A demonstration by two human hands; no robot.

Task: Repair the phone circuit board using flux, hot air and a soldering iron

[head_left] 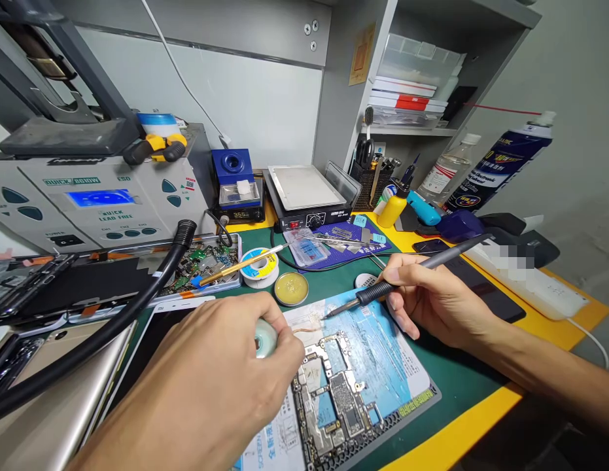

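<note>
My left hand [245, 366] is closed round a small pale-green spool of desoldering braid [266, 338]. A short copper-coloured end [302, 330] sticks out past its fingertips. In my right hand [426, 291] is a soldering iron [377, 292], gripped like a pen, its tip pointing down and left. The tip is just above or on a clear patch of the blue-and-white sheet [377, 340]; I cannot tell whether it touches. Below lies a bare phone circuit board [333, 392], partly covered by my left hand.
Behind the hands stand a round tin of amber flux [291, 288] and a solder spool [260, 266]. A black hose [161, 281] from the rework station [98, 203] crosses the left side. Phones lie at left, and a white power strip [530, 275] at right.
</note>
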